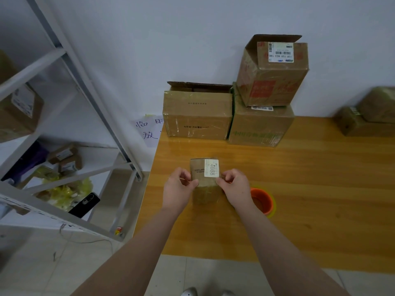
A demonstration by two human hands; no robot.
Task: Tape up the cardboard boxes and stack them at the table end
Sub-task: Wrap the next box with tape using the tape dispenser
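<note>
Parcel storeroom: labelled cardboard boxes point(197, 116) on wooden table point(299, 189), metal shelving point(70, 60) holding packages

1. One view served, from a wide-angle camera worn on the person's head.
2. It faced forward and steeply down across the tabletop point(310, 189), the forearms entering from the bottom edge.
3. The left hand point(178, 189) and right hand point(235, 186), pinching the small box point(198, 169), sat near mid-frame, close at arm's reach.
4. The stacked boxes point(260, 124) against the wall point(171, 39) lay farther off, toward the top.
5. A metal shelf point(92, 99) ran down the left, the floor point(53, 263) below it.
</note>
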